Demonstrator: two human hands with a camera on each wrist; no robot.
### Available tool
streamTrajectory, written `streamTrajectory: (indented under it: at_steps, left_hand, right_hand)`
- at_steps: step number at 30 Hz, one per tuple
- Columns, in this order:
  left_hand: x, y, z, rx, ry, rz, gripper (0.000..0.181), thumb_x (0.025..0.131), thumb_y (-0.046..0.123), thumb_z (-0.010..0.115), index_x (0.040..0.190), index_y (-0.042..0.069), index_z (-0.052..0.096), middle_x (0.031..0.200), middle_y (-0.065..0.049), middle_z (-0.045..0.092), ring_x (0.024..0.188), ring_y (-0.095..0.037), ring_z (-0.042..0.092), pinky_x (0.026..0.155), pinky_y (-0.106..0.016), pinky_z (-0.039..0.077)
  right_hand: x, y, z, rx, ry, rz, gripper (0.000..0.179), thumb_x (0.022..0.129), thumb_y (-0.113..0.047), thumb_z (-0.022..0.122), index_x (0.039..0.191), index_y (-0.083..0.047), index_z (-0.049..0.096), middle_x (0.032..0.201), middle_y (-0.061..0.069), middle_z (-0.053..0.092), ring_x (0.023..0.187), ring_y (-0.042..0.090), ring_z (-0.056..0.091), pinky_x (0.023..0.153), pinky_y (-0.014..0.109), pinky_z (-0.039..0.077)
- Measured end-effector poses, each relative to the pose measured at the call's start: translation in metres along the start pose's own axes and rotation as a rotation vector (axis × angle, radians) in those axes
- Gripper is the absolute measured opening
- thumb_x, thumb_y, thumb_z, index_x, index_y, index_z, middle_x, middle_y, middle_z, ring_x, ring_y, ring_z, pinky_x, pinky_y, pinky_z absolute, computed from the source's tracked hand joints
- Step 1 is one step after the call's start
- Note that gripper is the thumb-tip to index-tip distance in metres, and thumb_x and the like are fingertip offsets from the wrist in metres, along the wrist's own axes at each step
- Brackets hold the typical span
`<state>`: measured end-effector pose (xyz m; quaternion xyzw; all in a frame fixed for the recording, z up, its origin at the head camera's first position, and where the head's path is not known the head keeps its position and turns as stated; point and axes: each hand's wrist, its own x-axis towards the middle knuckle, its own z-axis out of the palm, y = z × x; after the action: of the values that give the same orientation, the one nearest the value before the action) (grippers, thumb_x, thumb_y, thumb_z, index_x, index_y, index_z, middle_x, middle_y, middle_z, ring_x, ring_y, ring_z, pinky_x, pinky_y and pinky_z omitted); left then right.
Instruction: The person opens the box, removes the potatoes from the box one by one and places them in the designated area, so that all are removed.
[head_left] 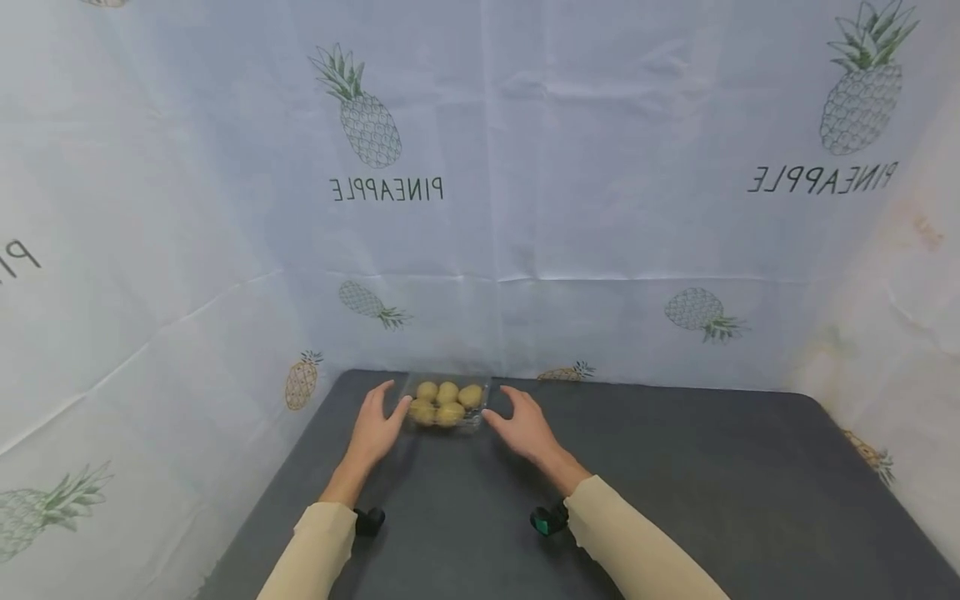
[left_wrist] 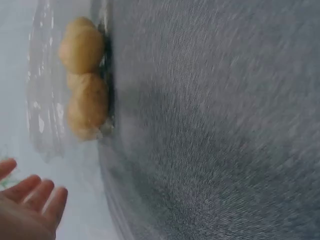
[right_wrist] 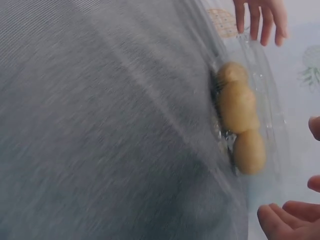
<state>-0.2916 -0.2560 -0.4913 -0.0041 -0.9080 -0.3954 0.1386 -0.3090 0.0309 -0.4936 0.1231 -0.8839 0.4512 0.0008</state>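
Observation:
A clear plastic container [head_left: 486, 390] with several yellowish-brown potatoes [head_left: 450, 414] inside stands at the far edge of the dark table. My left hand [head_left: 377, 425] is at its left side, thumb and fingers spread apart. On the opposite side my right hand [head_left: 525, 422] faces it, the thumb near the wall and the fingers parted. The left wrist view shows potatoes [left_wrist: 87, 105] behind the transparent wall, a gap between them and the fingers [left_wrist: 40, 195]. In the right wrist view, the fingers [right_wrist: 280, 222] are also apart from the potatoes [right_wrist: 237, 107]. Neither hand grips anything.
The dark grey tabletop [head_left: 675, 492] stretches toward me and to the right. White cloth [head_left: 600, 225] printed with pineapples hangs behind the table and along both sides. Dark bands with small devices [head_left: 549, 520] sit at both wrists, below cream sleeves [head_left: 637, 542].

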Motion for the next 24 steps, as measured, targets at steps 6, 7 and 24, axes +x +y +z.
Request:
streamTrajectory:
  at_steps: [6,7,24]
  left_hand:
    - [0.011,-0.005,0.005,-0.079,-0.061,-0.038,0.079,0.103,0.053,0.055,0.157,0.002,0.031,0.159,-0.027,0.027,0.144,-0.047,0.031,0.111,-0.065,0.032]
    - [0.012,-0.006,0.006,-0.098,-0.073,-0.056,0.081,0.102,0.054,0.056,0.158,0.003,0.03,0.159,-0.027,0.026,0.144,-0.047,0.031,0.111,-0.065,0.033]
    - [0.017,-0.018,0.024,-0.301,-0.195,-0.138,0.096,0.093,0.039,0.076,0.163,0.007,0.018,0.158,-0.03,0.031,0.135,-0.045,0.044,0.102,-0.06,0.045]
  right_hand:
    - [0.014,0.0,0.015,0.09,-0.015,0.014,0.069,0.098,-0.044,0.066,0.153,-0.006,0.044,0.147,0.022,0.049,0.125,0.04,0.055,0.093,0.058,0.05]
    - [0.015,0.0,0.018,0.108,-0.017,0.021,0.07,0.098,-0.043,0.067,0.153,-0.007,0.044,0.147,0.022,0.05,0.123,0.039,0.056,0.091,0.057,0.051]
    - [0.018,-0.005,0.047,0.416,-0.045,0.107,0.081,0.096,-0.021,0.074,0.16,-0.005,0.027,0.156,0.027,0.036,0.135,0.046,0.046,0.098,0.056,0.051]
